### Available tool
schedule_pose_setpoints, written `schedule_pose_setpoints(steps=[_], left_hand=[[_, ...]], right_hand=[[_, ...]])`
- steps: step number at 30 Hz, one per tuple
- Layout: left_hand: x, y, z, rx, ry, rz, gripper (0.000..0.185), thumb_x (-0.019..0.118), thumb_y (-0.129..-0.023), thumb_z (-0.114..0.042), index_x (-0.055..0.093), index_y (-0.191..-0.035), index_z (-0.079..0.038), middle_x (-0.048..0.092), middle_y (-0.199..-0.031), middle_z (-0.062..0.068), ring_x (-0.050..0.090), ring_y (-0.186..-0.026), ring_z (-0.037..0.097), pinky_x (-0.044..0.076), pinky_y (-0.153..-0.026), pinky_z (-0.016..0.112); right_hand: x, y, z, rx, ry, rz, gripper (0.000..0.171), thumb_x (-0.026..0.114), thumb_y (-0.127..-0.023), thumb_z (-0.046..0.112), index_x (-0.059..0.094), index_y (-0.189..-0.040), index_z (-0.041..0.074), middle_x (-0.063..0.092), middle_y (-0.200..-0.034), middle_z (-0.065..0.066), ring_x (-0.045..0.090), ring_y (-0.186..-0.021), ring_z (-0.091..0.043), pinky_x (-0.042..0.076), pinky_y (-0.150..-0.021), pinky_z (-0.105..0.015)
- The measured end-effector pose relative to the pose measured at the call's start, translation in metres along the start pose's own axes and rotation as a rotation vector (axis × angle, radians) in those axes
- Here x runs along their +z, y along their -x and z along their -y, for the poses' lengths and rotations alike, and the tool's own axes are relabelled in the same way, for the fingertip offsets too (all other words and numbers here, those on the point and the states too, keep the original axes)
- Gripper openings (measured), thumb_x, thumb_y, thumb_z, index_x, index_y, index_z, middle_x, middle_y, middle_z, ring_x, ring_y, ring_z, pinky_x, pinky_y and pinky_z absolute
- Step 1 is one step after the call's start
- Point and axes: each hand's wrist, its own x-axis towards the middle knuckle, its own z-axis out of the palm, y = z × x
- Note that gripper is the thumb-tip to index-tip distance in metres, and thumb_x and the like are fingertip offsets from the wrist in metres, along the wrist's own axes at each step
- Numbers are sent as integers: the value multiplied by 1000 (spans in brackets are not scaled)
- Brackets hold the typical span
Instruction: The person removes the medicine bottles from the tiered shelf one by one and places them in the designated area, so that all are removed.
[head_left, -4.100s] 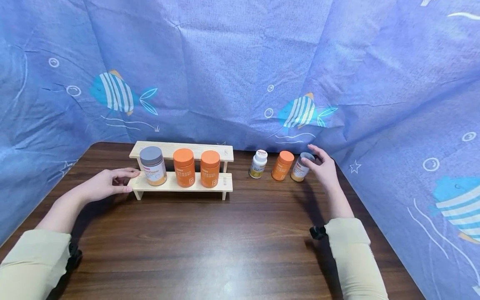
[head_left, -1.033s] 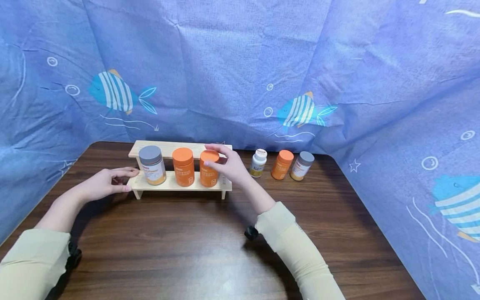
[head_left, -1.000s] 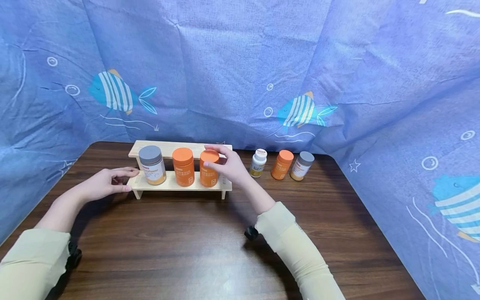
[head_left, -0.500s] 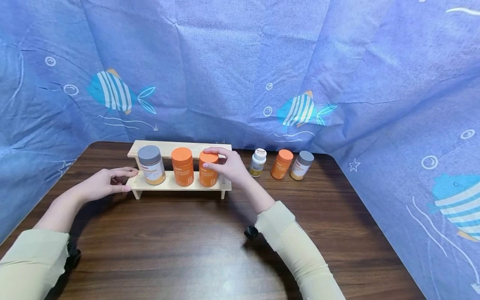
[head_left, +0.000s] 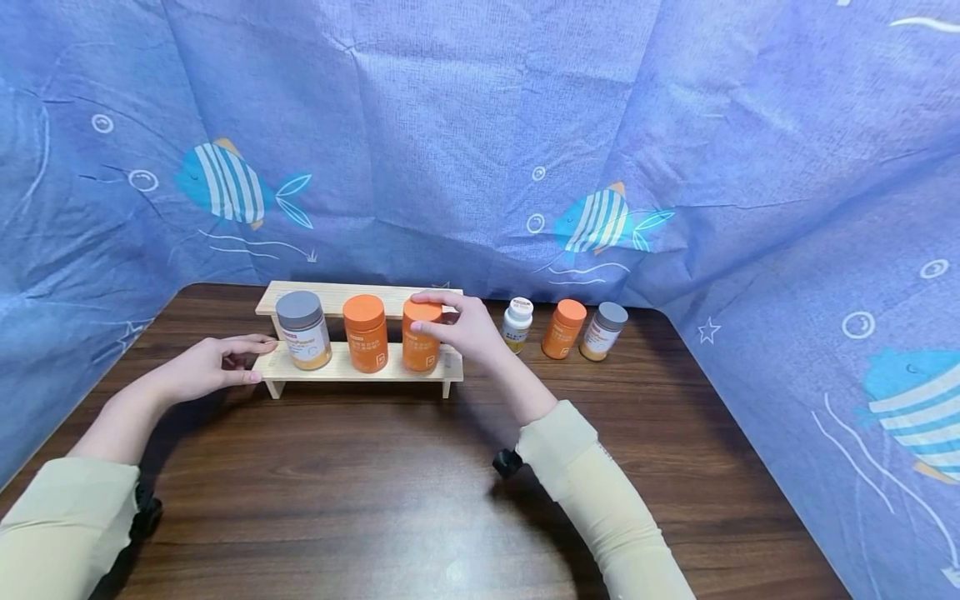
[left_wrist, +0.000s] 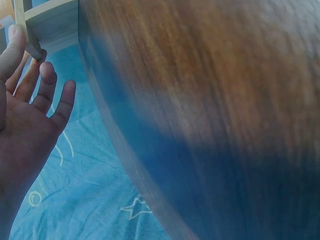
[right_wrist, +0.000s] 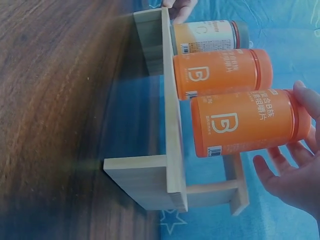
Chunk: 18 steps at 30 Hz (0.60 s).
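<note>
At right end of lower shelf tier (head_left: 336, 360): right orange jar (head_left: 418, 354), base seemingly just clear of it. Right grip (head_left: 467, 330) pinches lid (head_left: 421, 312), thumb against fingers. We'd keep jar level, off neighbouring orange jar (head_left: 366, 337). Lid up, long axis near vertical, logo (right_wrist: 224, 123) forward. Left grip (head_left: 210, 367) pinches tier's left end.

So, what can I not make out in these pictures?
Head view: lid of the held orange jar, partly behind the right hand.
Head view: print on the white bottle, too small.
Left wrist view: most of the wooden rack, beyond the edge.
Right wrist view: left hand, cut by the top edge.
</note>
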Motion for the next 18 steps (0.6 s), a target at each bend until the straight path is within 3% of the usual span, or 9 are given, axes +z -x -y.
schedule_pose_setpoints(steps=[12,18], left_hand=[[0,0,0,-16,11,10,53,70,-86,-29,56,-130,-2,49,-135,25,59,-96,26,47,-75,30],[0,0,0,-15,2,11,53,70,-86,-29,56,-130,-2,49,-135,25,59,-95,25,48,-75,32]], right_hand=[[-20,9,14,37,-59,-9,41,79,-77,17,68,-116,11,65,-119,-4,64,-87,-14,52,-78,-27],[-31,14,15,58,-87,-6,40,78,-78,16,68,-116,14,66,-118,-1,64,-96,-15,50,-85,-29]])
